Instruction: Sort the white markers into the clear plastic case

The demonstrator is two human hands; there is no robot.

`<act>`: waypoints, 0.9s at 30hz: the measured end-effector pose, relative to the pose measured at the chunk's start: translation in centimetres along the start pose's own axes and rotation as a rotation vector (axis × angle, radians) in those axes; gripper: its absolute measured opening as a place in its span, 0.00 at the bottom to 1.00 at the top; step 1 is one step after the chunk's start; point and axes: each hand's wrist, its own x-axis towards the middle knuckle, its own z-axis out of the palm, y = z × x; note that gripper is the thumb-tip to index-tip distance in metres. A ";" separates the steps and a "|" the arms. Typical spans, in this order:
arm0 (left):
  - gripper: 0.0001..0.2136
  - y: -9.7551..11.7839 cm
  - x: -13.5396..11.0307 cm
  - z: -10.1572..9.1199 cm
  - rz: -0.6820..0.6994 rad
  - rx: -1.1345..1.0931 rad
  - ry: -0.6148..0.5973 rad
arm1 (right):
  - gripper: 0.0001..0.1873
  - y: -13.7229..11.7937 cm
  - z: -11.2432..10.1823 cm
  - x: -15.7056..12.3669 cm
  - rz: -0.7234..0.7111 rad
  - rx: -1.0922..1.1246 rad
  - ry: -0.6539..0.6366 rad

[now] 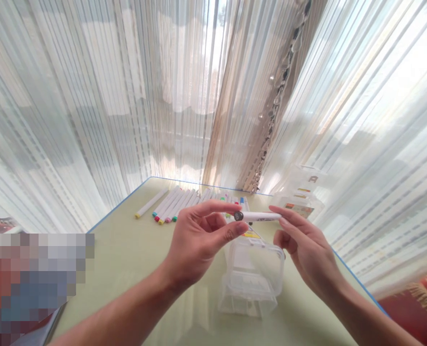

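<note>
A white marker (258, 216) with a dark cap end is held level in the air between both hands, above the table. My left hand (202, 235) pinches its dark end between thumb and forefinger. At the other end, the fingers of my right hand (302, 240) close on the white barrel. Just below stands a clear plastic box (251, 288) with its lid raised. Beyond my left hand, a row of white markers (173, 204) with coloured ends lies on the table; my hand hides part of the row.
The light green table (127, 269) has a blue edge. Another clear plastic case (300, 194) with labels stands at the back right. Sheer striped curtains (177, 86) hang behind the table. A red fringed cloth (415, 307) shows at the right, and a blurred patch covers the lower left.
</note>
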 end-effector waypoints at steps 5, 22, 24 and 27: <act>0.12 0.1 0.0 -0.1 0.008 0.026 -0.011 | 0.29 -0.1 0.1 0.0 0.006 -0.016 0.015; 0.14 -0.6 0.9 -0.8 -0.015 0.236 0.290 | 0.15 0.0 -0.4 -0.1 -0.226 -0.119 0.032; 0.15 -0.7 1.0 -0.9 -0.022 0.235 0.296 | 0.13 -0.2 -0.2 -0.2 -0.261 -0.141 0.033; 0.14 -0.9 1.3 -1.1 -0.035 0.223 0.300 | 0.11 -0.6 0.1 -0.6 -0.357 -0.171 0.051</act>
